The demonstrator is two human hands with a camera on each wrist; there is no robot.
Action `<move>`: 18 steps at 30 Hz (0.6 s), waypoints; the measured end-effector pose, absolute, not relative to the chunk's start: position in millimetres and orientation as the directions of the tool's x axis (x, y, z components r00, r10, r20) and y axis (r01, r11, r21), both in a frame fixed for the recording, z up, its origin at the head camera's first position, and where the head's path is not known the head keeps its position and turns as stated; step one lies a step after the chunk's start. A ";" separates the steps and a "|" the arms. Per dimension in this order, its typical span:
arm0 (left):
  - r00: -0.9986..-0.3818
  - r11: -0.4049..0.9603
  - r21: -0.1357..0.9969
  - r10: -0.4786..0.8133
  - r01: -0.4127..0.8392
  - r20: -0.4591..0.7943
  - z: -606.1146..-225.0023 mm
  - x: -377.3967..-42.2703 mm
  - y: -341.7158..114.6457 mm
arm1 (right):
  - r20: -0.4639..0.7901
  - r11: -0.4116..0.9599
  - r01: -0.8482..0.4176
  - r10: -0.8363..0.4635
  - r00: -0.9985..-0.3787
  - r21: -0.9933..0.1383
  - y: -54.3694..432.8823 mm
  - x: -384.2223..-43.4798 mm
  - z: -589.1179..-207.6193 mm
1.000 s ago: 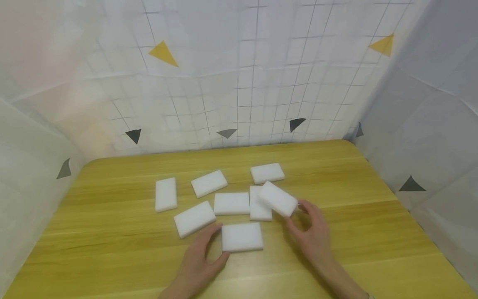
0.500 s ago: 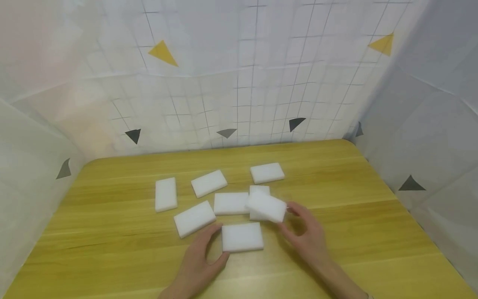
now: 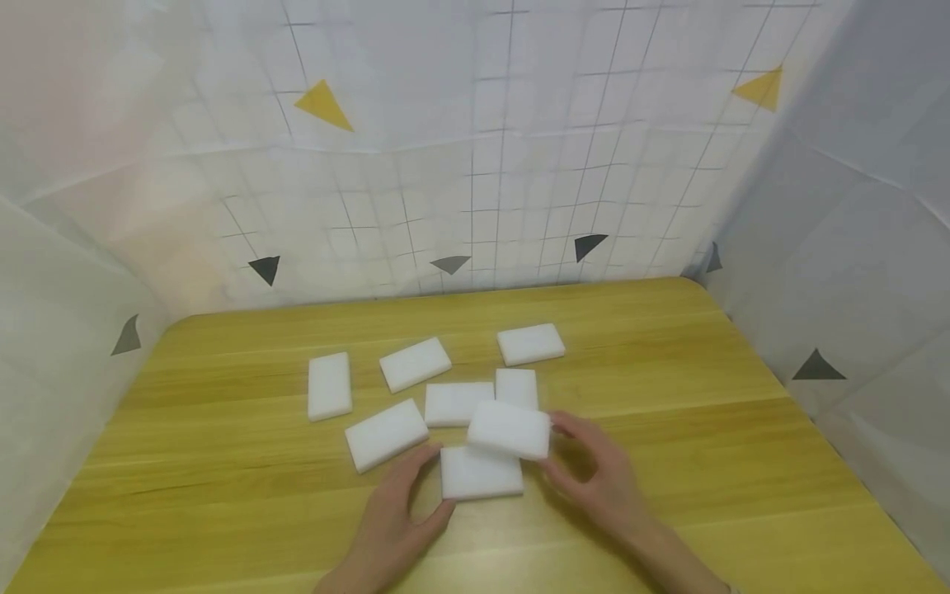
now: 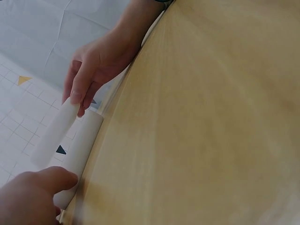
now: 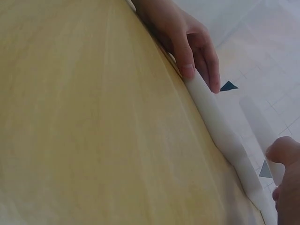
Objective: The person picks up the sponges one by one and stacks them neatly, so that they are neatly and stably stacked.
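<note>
White gridded sheeting [image 3: 386,91] hangs behind a wood-grained worktop [image 3: 742,462]. Toward the front lies the near block [image 3: 481,480], white and flat, its left end pinched between the thumb and fingers of the left hand [image 3: 393,518]. The right hand [image 3: 609,487] has its fingers clamped on the right end of the held block [image 3: 510,430], also white, which hangs in the air; the head view shows it overlapping the near block's far edge, and both wrist views show a gap between the two. Six other blocks [image 3: 386,435] lie flat farther back. Judging by this, the step in hand is lining one block up above another; the next move would call for squaring their edges and lowering gently.
</note>
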State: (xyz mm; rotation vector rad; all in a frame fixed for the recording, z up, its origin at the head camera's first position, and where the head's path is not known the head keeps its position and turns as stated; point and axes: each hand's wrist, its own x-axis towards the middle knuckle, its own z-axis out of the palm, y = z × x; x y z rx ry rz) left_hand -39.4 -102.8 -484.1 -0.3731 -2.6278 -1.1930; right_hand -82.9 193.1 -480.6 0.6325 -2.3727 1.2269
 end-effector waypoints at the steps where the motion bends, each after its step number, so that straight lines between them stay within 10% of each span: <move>1: -0.939 0.635 0.701 0.135 0.326 0.315 -484.3 -39.4 -102.8 | 0.532 0.513 -0.561 -0.221 -0.818 -0.650 193.1 -82.6 -480.5; 18: -0.925 0.636 0.680 0.164 0.364 0.343 -488.0 -40.4 -104.3 | 0.583 0.395 -0.710 -0.404 -0.705 -0.584 188.1 -79.9 -480.4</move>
